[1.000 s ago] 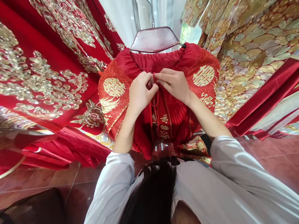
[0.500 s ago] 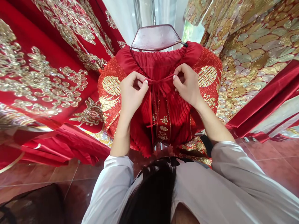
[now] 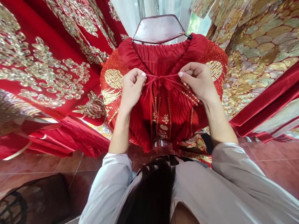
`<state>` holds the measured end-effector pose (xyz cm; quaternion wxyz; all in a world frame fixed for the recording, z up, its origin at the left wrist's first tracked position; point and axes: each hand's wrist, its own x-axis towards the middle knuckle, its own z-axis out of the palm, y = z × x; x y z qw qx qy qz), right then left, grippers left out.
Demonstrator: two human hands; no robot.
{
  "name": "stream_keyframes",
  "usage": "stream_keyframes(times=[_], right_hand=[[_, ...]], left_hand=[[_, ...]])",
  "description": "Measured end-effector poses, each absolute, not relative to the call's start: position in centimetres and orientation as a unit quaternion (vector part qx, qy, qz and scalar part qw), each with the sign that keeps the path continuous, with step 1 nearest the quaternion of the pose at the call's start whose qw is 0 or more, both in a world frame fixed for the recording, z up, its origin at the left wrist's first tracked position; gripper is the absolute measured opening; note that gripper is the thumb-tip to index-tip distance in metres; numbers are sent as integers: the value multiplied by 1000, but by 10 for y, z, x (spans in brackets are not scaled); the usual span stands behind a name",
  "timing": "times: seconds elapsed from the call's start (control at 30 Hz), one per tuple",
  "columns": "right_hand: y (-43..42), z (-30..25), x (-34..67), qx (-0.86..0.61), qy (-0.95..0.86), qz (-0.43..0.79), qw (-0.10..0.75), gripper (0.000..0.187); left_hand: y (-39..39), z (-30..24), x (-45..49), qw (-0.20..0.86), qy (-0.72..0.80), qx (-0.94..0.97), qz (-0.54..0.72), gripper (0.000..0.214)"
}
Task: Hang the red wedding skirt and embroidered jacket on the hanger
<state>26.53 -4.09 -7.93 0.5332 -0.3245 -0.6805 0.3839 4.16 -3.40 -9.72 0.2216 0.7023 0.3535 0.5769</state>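
A red garment [image 3: 161, 56] with a gathered neckline, pleats and gold embroidery hangs on a hanger [image 3: 161, 29] in front of me. At its neck, a thin red drawstring [image 3: 161, 77] is tied in a bow at the middle. My left hand [image 3: 133, 87] pinches one loop of the string between thumb and forefinger. On the other side, my right hand [image 3: 197, 79] pinches the opposite loop the same way. The string is stretched nearly straight between both hands. The curled fingers partly hide the string's ends.
Red fabric with beaded silver-gold appliqué [image 3: 56, 71] hangs close on the left. A gold scale-patterned garment [image 3: 263, 56] hangs on the right. A dark bag-like object [image 3: 39, 199] lies on the reddish tiled floor [image 3: 275, 158] at lower left.
Both hands have drawn a little further apart, and the string between them is tauter, with the bow's knot smaller. The view has shifted slightly.
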Motion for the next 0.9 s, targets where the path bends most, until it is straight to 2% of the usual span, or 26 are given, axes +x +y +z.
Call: stream_keyframes(times=[0.17,0.4,0.47,0.57,0.63,0.7,0.77,0.83,0.9], right_hand=[[-27,-88,273,-332,-720,259,551,14],[-30,-89,286,-423,-764,41,485,25],[-40,-83,288,-431,-751,-25,499,23],[-50,-76,294,-432,-700,-161,546,22],[-48,-76,300,-445,-677,-212,546,32],[-42,-79,309,-473,-681,-207,520,41],[-34,-80,320,-492,-691,-187,496,39],[-23,-75,332,-479,-707,-165,493,33],[-9,-67,346,-424,-722,-133,531,37]], left_hand=[[-38,-93,48,194,381,711,558,36],[-49,-86,37,153,375,743,532,31],[-48,-78,30,67,364,752,546,27],[-36,-56,12,-157,365,761,513,15],[-23,-40,-2,-237,378,774,449,33],[-10,-29,-13,-198,403,808,381,46],[1,-25,-18,-127,415,829,351,51],[7,-25,-19,-103,420,822,372,58],[12,-27,-17,-116,437,793,408,63]])
